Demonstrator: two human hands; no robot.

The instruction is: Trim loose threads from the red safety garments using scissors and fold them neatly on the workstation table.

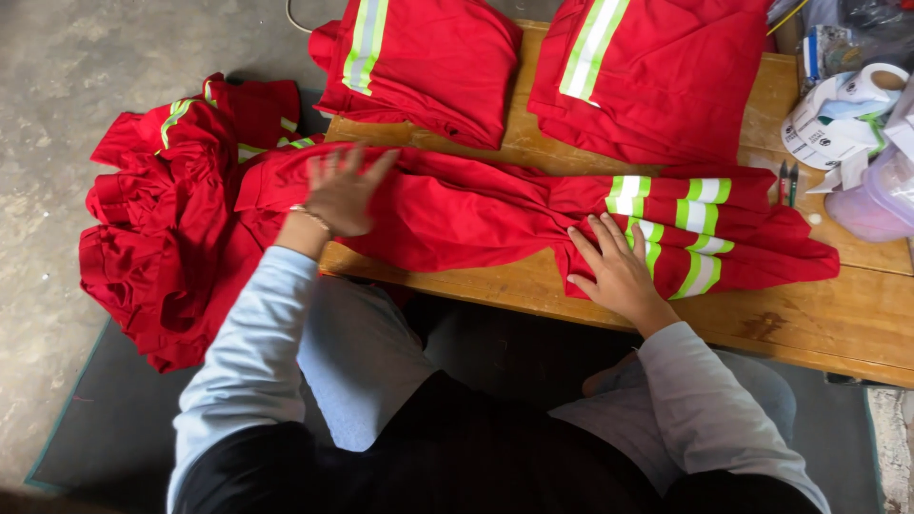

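A red work garment [476, 214] with yellow and silver reflective bands lies stretched lengthwise along a wooden table [838, 324]. My left hand [345, 190] rests flat on its left end, fingers spread, a bracelet at the wrist. My right hand [614, 269] presses flat on the garment near the banded legs at the right, fingers apart. Neither hand grips the cloth. The garment's left end hangs over the table's edge.
Two folded red garments [428, 62] [657, 76] lie at the table's back. A heap of loose red garments [181, 219] sits on the floor at left. Paper rolls [838, 119], a clear plastic container [881, 200] and pens [787, 183] crowd the right end.
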